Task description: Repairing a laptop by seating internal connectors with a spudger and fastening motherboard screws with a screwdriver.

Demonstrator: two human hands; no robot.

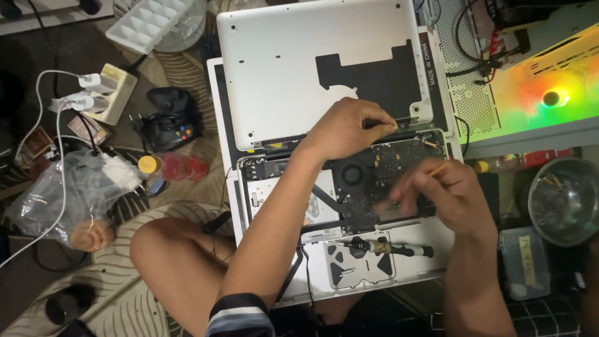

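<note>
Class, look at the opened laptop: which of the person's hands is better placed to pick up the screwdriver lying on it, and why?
Probably the right hand. It hovers over the board just above the screwdriver, though it holds a thin stick. The left hand is farther up, at the hinge edge of the laptop.

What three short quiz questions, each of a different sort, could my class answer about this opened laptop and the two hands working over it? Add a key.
1. True or false: the screwdriver is held in the left hand.
2. Which lies left of the laptop? A) black game controller B) metal bowl C) glowing computer case
3. Fill in: the right hand holds a thin ____-coloured stick over the circuit board.

Key
1. False: it lies loose on the laptop near the trackpad; the left hand rests at the hinge edge of the removed bottom cover.
2. A
3. orange
</note>
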